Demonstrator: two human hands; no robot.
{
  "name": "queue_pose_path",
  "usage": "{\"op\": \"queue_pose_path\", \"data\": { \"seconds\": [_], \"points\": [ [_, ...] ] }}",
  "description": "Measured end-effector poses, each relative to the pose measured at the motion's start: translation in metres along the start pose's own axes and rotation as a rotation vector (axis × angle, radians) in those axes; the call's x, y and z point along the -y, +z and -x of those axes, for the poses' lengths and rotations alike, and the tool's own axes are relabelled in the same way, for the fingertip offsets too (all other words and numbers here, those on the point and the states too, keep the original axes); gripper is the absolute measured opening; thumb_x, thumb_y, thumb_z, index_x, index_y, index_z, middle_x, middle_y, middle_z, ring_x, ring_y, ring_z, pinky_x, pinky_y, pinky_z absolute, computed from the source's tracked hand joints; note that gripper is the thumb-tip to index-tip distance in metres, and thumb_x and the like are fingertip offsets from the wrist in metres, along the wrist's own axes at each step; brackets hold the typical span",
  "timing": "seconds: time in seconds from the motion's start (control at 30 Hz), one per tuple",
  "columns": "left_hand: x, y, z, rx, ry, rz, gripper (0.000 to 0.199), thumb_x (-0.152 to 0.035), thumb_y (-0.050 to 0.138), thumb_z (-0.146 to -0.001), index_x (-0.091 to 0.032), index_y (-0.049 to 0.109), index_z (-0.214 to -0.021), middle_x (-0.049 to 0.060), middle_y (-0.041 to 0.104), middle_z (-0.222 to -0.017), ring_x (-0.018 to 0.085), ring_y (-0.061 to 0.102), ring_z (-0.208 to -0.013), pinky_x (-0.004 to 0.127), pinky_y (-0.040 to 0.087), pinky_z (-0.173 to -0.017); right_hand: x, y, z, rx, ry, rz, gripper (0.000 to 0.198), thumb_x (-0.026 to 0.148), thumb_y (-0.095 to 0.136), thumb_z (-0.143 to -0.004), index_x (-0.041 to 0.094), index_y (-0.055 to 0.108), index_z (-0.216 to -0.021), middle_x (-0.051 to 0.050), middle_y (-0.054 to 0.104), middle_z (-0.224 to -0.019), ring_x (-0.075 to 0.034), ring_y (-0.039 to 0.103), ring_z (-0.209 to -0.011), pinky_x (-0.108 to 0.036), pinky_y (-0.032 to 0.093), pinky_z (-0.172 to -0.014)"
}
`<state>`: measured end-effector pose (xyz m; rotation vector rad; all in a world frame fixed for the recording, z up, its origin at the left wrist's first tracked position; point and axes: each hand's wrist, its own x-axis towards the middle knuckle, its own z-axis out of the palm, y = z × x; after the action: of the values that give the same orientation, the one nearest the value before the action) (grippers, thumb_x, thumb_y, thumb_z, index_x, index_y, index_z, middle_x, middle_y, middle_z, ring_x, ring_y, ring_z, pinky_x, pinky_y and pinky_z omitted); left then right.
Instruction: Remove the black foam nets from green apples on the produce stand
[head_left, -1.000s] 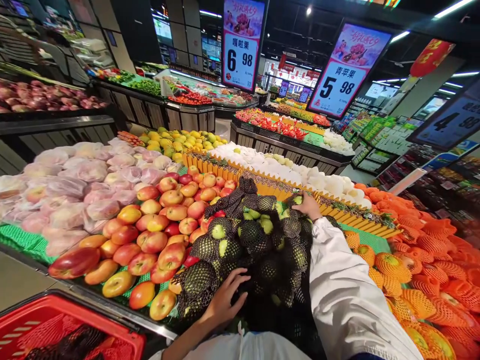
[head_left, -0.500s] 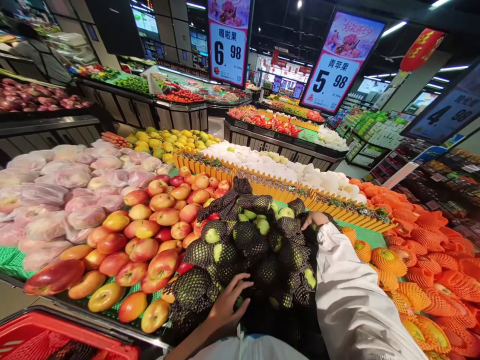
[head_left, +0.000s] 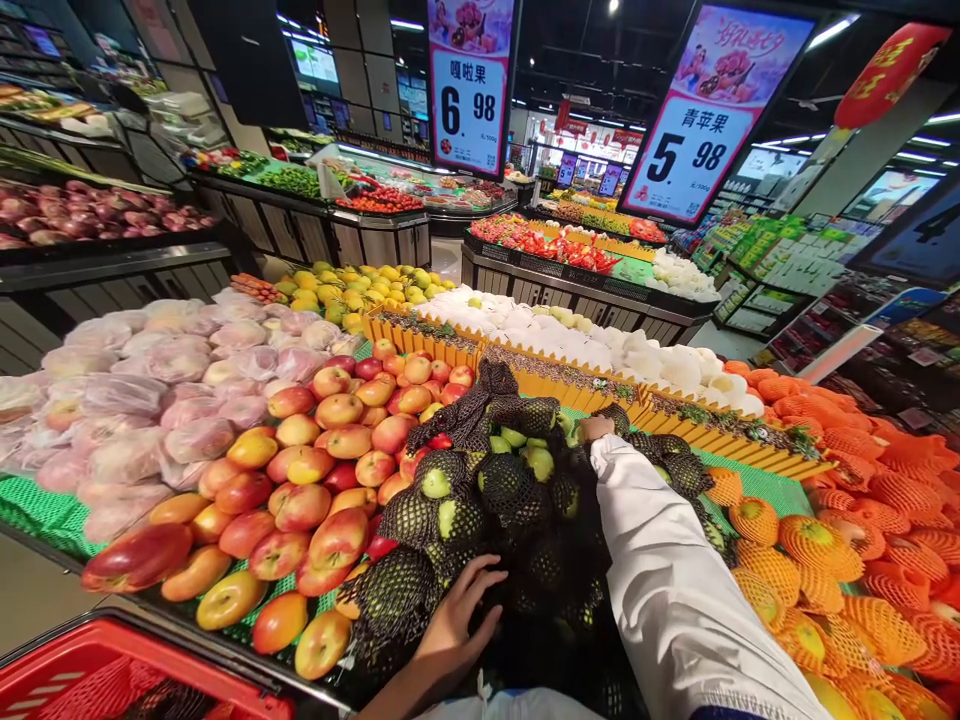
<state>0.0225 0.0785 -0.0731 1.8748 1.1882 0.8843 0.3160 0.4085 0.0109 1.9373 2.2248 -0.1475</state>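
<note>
Green apples [head_left: 538, 461], many in black foam nets [head_left: 397, 592], are heaped in the middle of the display. My left hand [head_left: 463, 612] rests at the near side of the heap, fingers apart and curved, with nothing in it. It is beside a black-netted apple. With its white sleeve stretched over the right part of the heap, my right hand [head_left: 598, 429] reaches to the back of the pile, among the netted apples. Its fingertips are mostly hidden, so whether it grips an apple does not show.
Loose red apples [head_left: 311, 508] and bagged pale fruit [head_left: 127, 400] lie to the left. Orange-netted fruit [head_left: 814, 545] is on the right. A yellow picket divider [head_left: 544, 372] runs behind the heap. At the lower left stands a red shopping basket [head_left: 150, 660]. Price screens [head_left: 694, 120] hang above.
My right hand has moved left across the back of the heap, uncovering netted apples to the right of the sleeve. My left hand stays near the same spot. The view has shifted slightly.
</note>
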Motion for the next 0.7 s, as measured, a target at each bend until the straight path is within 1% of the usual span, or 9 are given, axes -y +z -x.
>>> {"op": "queue_pose_path", "data": {
  "seconds": [0.1,0.2,0.23,0.3,0.37,0.47,0.57,0.63,0.7],
  "points": [
    [0.001,-0.001,-0.001,-0.011,0.006,0.008,0.035,-0.026,0.049,-0.097,-0.029,0.056,-0.131,0.011,0.052,-0.143,0.025,0.059,-0.126,0.036,0.060,-0.089,-0.003,-0.007,0.009,0.057,-0.004,0.095,0.026,0.035,0.064,-0.095,0.018,0.065,-0.116,-0.008,0.066,-0.121,-0.023,0.064,-0.109,-0.047,0.054,-0.094],
    [-0.002,-0.003,-0.004,-0.008,0.019,0.028,0.036,-0.025,0.049,-0.096,-0.029,0.055,-0.132,0.011,0.051,-0.144,0.024,0.059,-0.124,0.033,0.060,-0.087,-0.004,-0.023,0.023,0.034,-0.040,0.166,0.028,0.033,0.068,-0.092,0.018,0.065,-0.115,-0.008,0.066,-0.121,-0.025,0.062,-0.114,-0.049,0.049,-0.100],
    [-0.005,-0.004,-0.005,-0.005,0.024,0.034,0.036,-0.025,0.049,-0.096,-0.028,0.055,-0.132,0.011,0.050,-0.144,0.023,0.059,-0.124,0.033,0.059,-0.087,-0.005,-0.032,0.029,0.007,-0.050,0.183,0.033,0.030,0.073,-0.087,0.017,0.065,-0.117,-0.010,0.066,-0.121,-0.028,0.060,-0.116,-0.050,0.048,-0.101],
    [-0.009,-0.006,-0.008,0.000,0.039,0.050,0.036,-0.024,0.048,-0.097,-0.028,0.055,-0.132,0.011,0.050,-0.144,0.024,0.057,-0.126,0.033,0.059,-0.088,-0.007,-0.052,0.044,-0.074,-0.061,0.207,0.054,0.020,0.083,-0.073,0.015,0.062,-0.123,-0.016,0.065,-0.124,-0.034,0.055,-0.123,-0.052,0.044,-0.102],
    [-0.015,-0.007,-0.011,0.005,0.061,0.078,0.036,-0.023,0.048,-0.097,-0.027,0.054,-0.132,0.011,0.050,-0.143,0.024,0.055,-0.128,0.033,0.058,-0.088,-0.007,-0.076,0.066,-0.168,-0.060,0.217,0.072,0.014,0.084,-0.065,0.013,0.056,-0.132,-0.022,0.061,-0.131,-0.040,0.049,-0.127,-0.052,0.041,-0.102],
    [-0.024,-0.005,-0.013,0.015,0.098,0.154,0.036,-0.025,0.050,-0.096,-0.026,0.055,-0.132,0.013,0.050,-0.141,0.024,0.058,-0.122,0.033,0.057,-0.086,-0.001,-0.109,0.117,-0.291,-0.109,0.160,0.080,0.026,0.082,-0.068,0.013,0.049,-0.140,-0.021,0.059,-0.132,-0.039,0.050,-0.123,-0.048,0.041,-0.098],
    [-0.030,0.003,-0.011,0.078,0.120,0.353,0.038,-0.034,0.057,-0.095,-0.027,0.054,-0.133,0.014,0.050,-0.139,0.021,0.062,-0.108,0.030,0.055,-0.078,0.022,-0.122,0.189,-0.373,-0.355,-0.060,0.080,0.037,0.084,-0.063,0.018,0.054,-0.135,-0.014,0.063,-0.121,-0.035,0.056,-0.111,-0.044,0.043,-0.094],
    [-0.031,0.010,-0.006,0.191,0.114,0.592,0.060,-0.048,0.067,-0.088,-0.029,0.046,-0.141,0.014,0.049,-0.141,0.022,0.063,-0.104,0.029,0.054,-0.073,0.048,-0.113,0.242,-0.318,-0.497,-0.185,0.085,0.040,0.085,-0.061,0.019,0.054,-0.137,-0.013,0.062,-0.121,-0.032,0.057,-0.107,-0.043,0.045,-0.092],
    [-0.031,0.019,0.002,0.290,0.070,0.800,0.095,-0.066,0.077,-0.071,-0.029,0.035,-0.149,0.016,0.049,-0.141,0.027,0.064,-0.105,0.030,0.055,-0.068,0.079,-0.090,0.288,-0.214,-0.588,-0.264,0.088,0.040,0.087,-0.056,0.018,0.055,-0.135,-0.013,0.062,-0.122,-0.032,0.056,-0.110,-0.043,0.044,-0.093]
  ]
}}
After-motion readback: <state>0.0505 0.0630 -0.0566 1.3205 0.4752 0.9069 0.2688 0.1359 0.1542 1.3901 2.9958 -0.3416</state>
